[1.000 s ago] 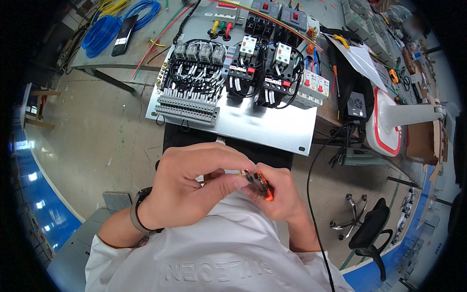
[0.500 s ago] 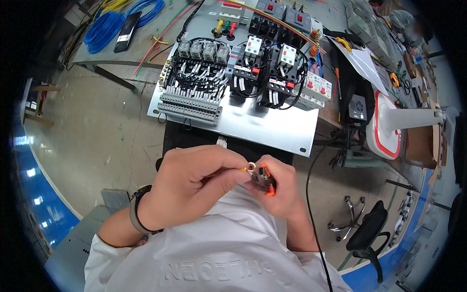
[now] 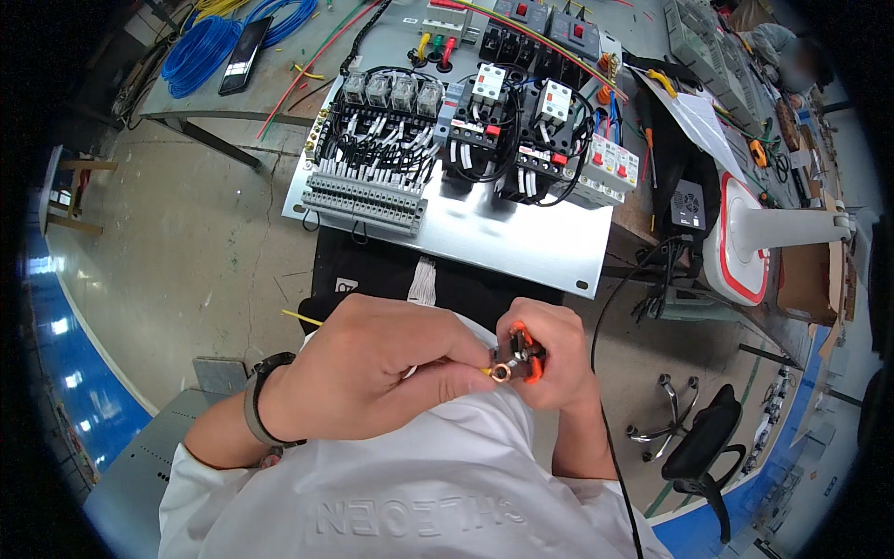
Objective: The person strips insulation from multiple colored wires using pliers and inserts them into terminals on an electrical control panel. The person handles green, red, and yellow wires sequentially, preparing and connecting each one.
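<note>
My left hand (image 3: 382,368) is closed, pinching a yellow wire (image 3: 302,318) between thumb and forefinger. The wire's long end sticks out behind the knuckles to the left. At its other end, just past my fingertips, a small round loop of bare copper (image 3: 501,374) shows. My right hand (image 3: 556,349) is wrapped round a pair of pliers with orange handles (image 3: 534,363). The dark metal head sits right beside the copper loop; whether the jaws touch it I cannot tell. Both hands are in front of my white shirt, below the metal panel's front edge.
Ahead lies a metal mounting panel (image 3: 521,252) with a grey terminal block (image 3: 363,203), relays, contactors and bundled wires. Blue wire coils (image 3: 198,61) and a phone (image 3: 245,56) are on the bench at left. A black cable (image 3: 598,391) hangs right of my arm, near an office chair (image 3: 705,438).
My hands have moved slightly down and right. The wire has turned, so its loop now faces up and its yellow tail shows at left. The pliers are tilted differently.
</note>
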Demonstrator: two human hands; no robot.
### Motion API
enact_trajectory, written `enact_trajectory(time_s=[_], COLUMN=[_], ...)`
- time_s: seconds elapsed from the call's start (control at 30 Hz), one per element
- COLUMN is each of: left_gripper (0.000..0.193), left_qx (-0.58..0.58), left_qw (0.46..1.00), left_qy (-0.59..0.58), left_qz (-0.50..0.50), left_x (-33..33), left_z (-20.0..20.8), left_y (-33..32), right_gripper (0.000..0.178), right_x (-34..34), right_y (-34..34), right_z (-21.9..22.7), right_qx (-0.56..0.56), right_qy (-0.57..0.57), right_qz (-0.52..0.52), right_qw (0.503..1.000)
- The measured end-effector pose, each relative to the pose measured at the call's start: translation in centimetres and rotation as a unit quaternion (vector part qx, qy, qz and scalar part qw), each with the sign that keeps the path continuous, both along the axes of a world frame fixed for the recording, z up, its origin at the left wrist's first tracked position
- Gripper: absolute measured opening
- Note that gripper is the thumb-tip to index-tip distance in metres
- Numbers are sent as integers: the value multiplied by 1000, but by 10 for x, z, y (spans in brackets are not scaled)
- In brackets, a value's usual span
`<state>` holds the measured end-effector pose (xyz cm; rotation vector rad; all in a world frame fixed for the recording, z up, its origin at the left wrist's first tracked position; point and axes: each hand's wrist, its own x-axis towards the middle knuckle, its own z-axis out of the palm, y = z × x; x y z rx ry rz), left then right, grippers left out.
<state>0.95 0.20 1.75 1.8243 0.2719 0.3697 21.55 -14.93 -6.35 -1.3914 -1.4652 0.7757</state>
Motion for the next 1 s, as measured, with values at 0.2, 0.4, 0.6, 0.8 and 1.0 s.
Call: enact_trajectory(time_s=[0.2, 0.4, 0.6, 0.8, 1.0], left_gripper=[10, 9, 10, 11, 11], left_qx=[-12, 56, 142, 138, 103], left_qw=[1000, 998, 989, 990, 994], left_qy=[-1, -30, -33, -19, -13], left_qz=[-20, -9, 0, 16, 23], left_x=[0, -2, -6, -10, -5], left_z=[1, -2, -2, -2, 0], left_y=[2, 0, -1, -6, -10], right_gripper=[28, 26, 26, 26, 27], right_x=[0, -4, -17, -17, 2], right_y=[2, -2, 0, 3, 1], right_z=[2, -7, -16, -19, -14], right_qx=[-2, 16, 87, 113, 42], right_qy=[12, 5, -60, -89, -45], right_qz=[38, 18, -82, -106, -17], right_qw=[999, 1000, 991, 984, 998])
